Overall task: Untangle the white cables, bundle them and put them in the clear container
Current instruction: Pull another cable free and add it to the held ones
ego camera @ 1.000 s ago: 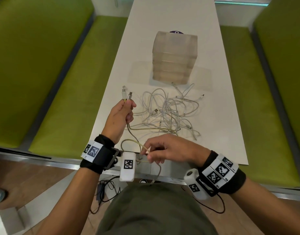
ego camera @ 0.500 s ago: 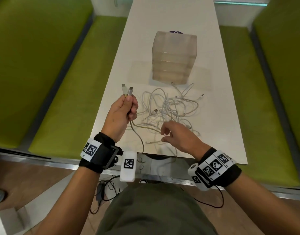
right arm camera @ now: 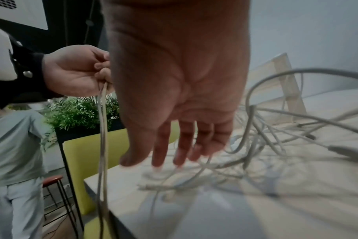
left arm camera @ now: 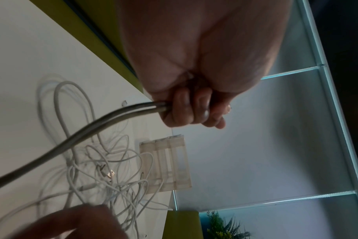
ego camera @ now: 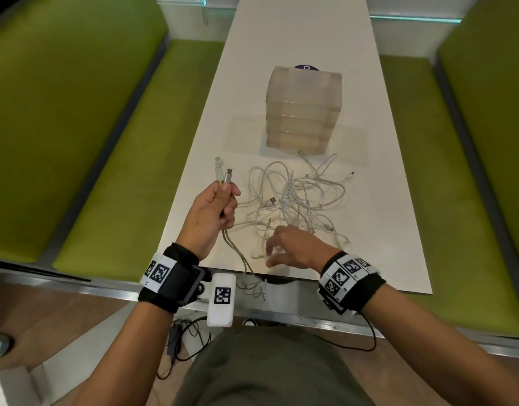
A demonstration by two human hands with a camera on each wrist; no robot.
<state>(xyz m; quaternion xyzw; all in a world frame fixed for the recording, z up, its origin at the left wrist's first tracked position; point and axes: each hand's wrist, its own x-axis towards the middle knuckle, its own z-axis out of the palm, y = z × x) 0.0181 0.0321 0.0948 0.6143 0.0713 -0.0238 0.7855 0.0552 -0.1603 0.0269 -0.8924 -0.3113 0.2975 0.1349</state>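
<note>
Fingers of the left hand (ego camera: pixel 213 213) curl tight around one folded cable (ego camera: pixel 223 183), its two plugs standing up above the fist and its two strands trailing down over the near table (ego camera: pixel 384 230) edge. Beside it the right hand (ego camera: pixel 293 249) hovers low over the near side of the tangle of white cables (ego camera: pixel 296 197), fingers spread and loosely extended, holding nothing; whether a fingertip touches a strand is lost in blur. That pile lies loose on the white tabletop, most of it not yet sorted. Just beyond it, touching its far strands, stands the clear container (ego camera: pixel 303 108), with nothing visibly inside. Untangling appears to be the step in hand, with one cable freed; the next move likely calls for picking out a single plug end and drawing it clear without tightening the knot. Green benches (ego camera: pixel 91 142) flank the table.
</note>
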